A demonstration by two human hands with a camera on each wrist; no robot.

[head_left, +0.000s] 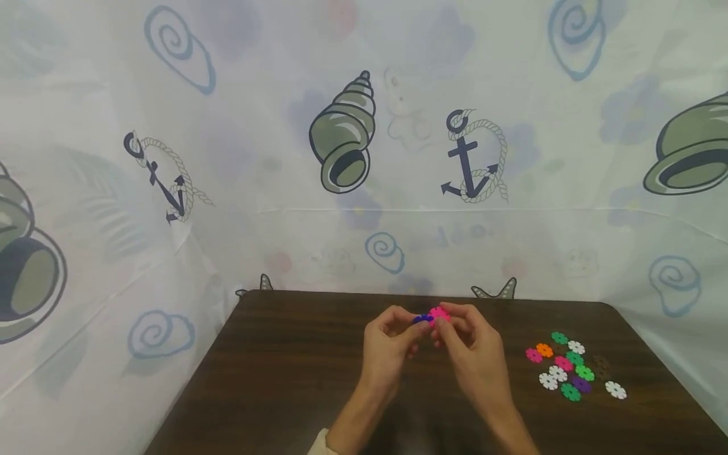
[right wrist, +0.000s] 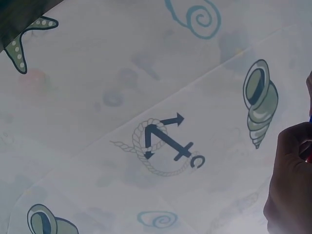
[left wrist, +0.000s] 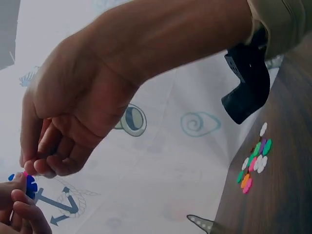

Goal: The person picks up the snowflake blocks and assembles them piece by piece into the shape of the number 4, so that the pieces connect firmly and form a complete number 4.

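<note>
Pale backdrop [head_left: 409, 38] fills the rear and both sides, printed with shells [head_left: 345, 129], anchors [head_left: 467, 161] and blue spirals [head_left: 385, 251]; starfish prints [head_left: 500, 291] show just over the table's far edge. Dark wood-grain table [head_left: 273, 379] in front, rounded far corners.

Two bare hands near the middle, raised above the tabletop, fingertips close together. Right hand [head_left: 479, 357], left hand [head_left: 382, 351], both with fingers bent inward and thumbs toward the viewer. Black wrist mount [left wrist: 251, 83] on the right arm, by a light sleeve [left wrist: 282, 22]; light cuff [head_left: 321, 443] also at the left wrist.

Loose group of flower-edged discs [head_left: 574, 358] lies on the table to the right of the right hand, well apart from it: green, white, orange, pink, brown, purple. Some overlap or touch; one white disc [head_left: 615, 390] sits a little apart at the right end.

Smallest: the two held pieces, off the table between the hands. Right hand pinches a bright pink disc [head_left: 438, 313]; left hand pinches a blue disc [head_left: 421, 318]. Their edges meet in the head view; cannot tell if slotted together. Right-wrist view catches only part of a hand at its edge.
</note>
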